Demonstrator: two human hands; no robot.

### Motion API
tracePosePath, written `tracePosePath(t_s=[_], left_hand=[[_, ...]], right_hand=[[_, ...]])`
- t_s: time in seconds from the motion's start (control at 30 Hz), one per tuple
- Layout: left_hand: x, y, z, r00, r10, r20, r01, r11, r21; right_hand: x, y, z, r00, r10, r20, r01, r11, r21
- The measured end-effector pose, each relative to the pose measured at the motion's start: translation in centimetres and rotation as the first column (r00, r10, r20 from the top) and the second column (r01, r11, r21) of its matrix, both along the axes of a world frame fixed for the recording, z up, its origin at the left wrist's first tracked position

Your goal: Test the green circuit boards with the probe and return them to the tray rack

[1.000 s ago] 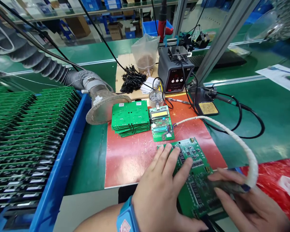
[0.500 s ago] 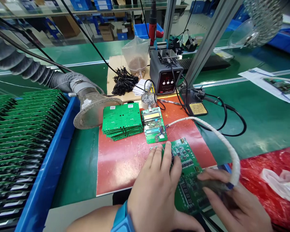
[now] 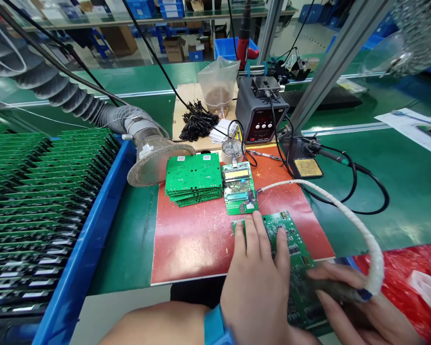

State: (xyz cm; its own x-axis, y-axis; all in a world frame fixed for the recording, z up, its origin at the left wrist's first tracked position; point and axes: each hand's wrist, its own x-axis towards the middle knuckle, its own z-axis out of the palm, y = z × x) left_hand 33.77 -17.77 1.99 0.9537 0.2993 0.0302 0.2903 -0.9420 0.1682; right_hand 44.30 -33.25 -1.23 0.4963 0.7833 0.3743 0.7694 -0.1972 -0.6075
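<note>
Green circuit board (image 3: 290, 239) lies on the red mat (image 3: 197, 239) at the bench's near edge; left hand (image 3: 258, 287) presses flat, fingers spread, right hand (image 3: 359, 306) clamps a cabled connector (image 3: 335, 287).

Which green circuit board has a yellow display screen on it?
The small green board between the green stack and the hand-held board; those show no yellow screen.

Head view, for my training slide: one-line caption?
Left hand flat on a green circuit board; right hand holds a cabled probe.
</note>
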Motion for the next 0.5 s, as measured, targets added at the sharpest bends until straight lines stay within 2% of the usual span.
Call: tracePosePath(t_s=[0.23, 0.37, 0.5], left_hand=[[-0.15, -0.10, -0.15, 0.999, 0.027, 0.032, -0.026, 0.999, -0.028], [-0.24, -0.20, -0.36, 0.998, 0.029, 0.062, -0.028, 0.999, -0.027], [-0.22, -0.43, -0.54, 0.999, 0.029, 0.035, -0.029, 0.999, -0.025]], right_hand=[[-0.01, -0.10, -0.32, 1.000, 0.013, -0.009, -0.013, 1.000, 0.023], [-0.15, -0.18, -0.31, 0.998, -0.032, -0.062, 0.032, 0.999, 0.000], [0.10, -0.27, -0.47, 0.999, 0.018, -0.035, -0.018, 1.000, 0.024]])
